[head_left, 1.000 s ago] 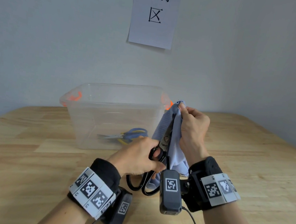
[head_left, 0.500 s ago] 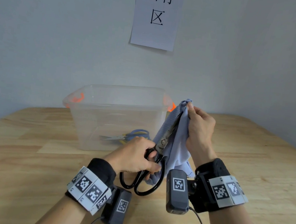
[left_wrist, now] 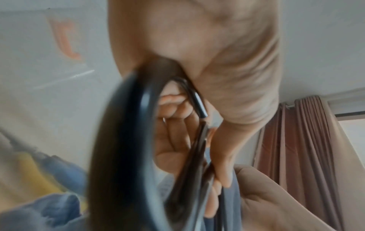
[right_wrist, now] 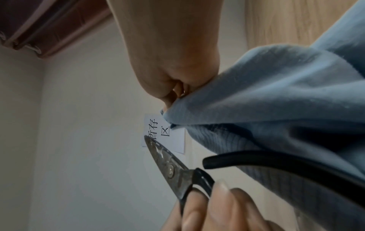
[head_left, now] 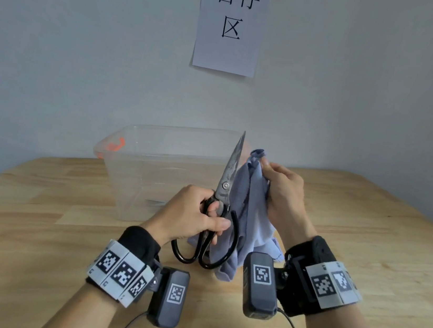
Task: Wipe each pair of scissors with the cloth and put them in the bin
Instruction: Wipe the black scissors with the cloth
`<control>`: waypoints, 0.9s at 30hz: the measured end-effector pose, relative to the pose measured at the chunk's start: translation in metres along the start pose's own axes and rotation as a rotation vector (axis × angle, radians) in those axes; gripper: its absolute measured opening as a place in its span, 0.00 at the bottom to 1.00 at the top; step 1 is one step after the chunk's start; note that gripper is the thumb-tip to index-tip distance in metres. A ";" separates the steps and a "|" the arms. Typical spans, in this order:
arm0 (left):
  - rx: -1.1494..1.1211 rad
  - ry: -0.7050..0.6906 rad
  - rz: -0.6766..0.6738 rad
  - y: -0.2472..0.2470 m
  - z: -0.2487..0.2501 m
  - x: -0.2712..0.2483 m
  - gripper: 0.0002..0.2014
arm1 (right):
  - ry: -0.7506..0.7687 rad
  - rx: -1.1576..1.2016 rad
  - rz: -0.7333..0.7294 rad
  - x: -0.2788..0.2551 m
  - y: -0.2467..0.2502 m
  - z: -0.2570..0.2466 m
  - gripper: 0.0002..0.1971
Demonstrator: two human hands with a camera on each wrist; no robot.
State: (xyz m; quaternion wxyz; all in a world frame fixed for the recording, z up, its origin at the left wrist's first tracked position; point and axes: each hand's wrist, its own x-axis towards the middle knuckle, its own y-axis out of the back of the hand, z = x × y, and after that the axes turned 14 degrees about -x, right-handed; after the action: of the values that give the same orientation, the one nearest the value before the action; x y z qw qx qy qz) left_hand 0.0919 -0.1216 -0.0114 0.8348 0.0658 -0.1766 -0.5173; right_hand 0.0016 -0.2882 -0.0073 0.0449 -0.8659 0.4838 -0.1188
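The black-handled scissors [head_left: 225, 189] have come free of the cloth [head_left: 251, 212] since a moment ago: the blades, then wrapped in its folds, now stand bare and closed, tip up, just left of the fabric. The left hand [head_left: 192, 215] grips them by the handle loops, fingers curled through and thumb across. To its right, the right hand [head_left: 283, 194] pinches the upper edge of the pale blue cloth, the rest hanging down behind the handles. Beyond both hands stands the clear plastic bin [head_left: 155, 161] with orange latches on the wooden surface [head_left: 23, 221]; from the left wrist, blue and yellow shapes show blurred through its wall. Above the hands, a paper sign [head_left: 231, 22] is stuck to the wall.
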 end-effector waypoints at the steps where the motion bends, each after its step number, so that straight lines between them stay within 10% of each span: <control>1: -0.014 -0.003 0.016 0.000 0.001 0.000 0.20 | -0.015 -0.029 -0.039 -0.002 -0.001 -0.001 0.08; 16: -0.079 0.081 0.054 0.001 0.000 0.002 0.22 | -0.049 -0.205 -0.478 -0.016 0.000 -0.018 0.06; 21: -0.089 0.087 0.064 0.001 0.002 0.003 0.14 | -0.093 -0.054 -0.731 -0.018 0.006 -0.021 0.23; 27: -0.114 0.069 0.039 0.000 0.002 0.001 0.22 | -0.055 -0.042 -0.583 -0.015 0.001 -0.010 0.20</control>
State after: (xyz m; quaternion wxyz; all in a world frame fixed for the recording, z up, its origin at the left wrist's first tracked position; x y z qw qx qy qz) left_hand 0.0919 -0.1225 -0.0088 0.8527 0.0326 -0.1190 -0.5076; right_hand -0.0097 -0.2757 -0.0002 0.0039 -0.9721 0.2154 -0.0931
